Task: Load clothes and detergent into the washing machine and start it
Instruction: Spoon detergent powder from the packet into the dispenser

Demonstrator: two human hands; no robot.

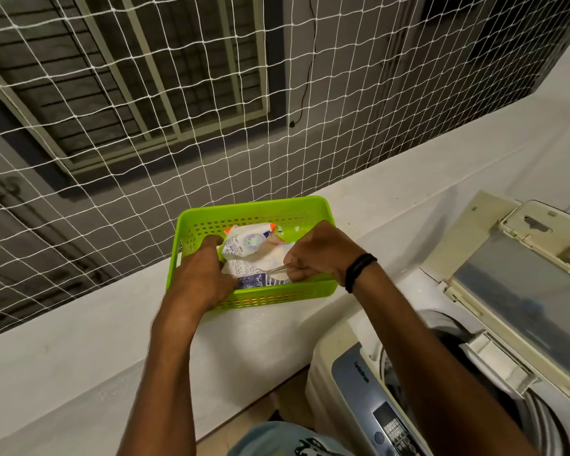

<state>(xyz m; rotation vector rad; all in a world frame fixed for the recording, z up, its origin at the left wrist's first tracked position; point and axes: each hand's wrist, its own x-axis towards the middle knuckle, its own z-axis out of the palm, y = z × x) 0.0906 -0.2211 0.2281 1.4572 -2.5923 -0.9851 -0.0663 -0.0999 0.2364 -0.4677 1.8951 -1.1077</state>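
Note:
A lime-green perforated basket [257,209] sits on a white ledge. Inside it lies an opened white detergent packet [250,245] with blue and orange print and white powder showing. My left hand [201,274] grips the packet's left side over the basket's near-left corner. My right hand [316,255] is closed on a thin metal spoon [275,268] whose tip reaches into the packet. At the lower right stands the top-load washing machine [352,383], lid [520,278] raised, drum partly visible behind my right forearm.
The white ledge [79,350] runs from lower left to upper right. A white safety net [145,110] hangs behind it, before a neighbouring building's wall and windows. The machine's control panel [392,429] faces me at the bottom edge.

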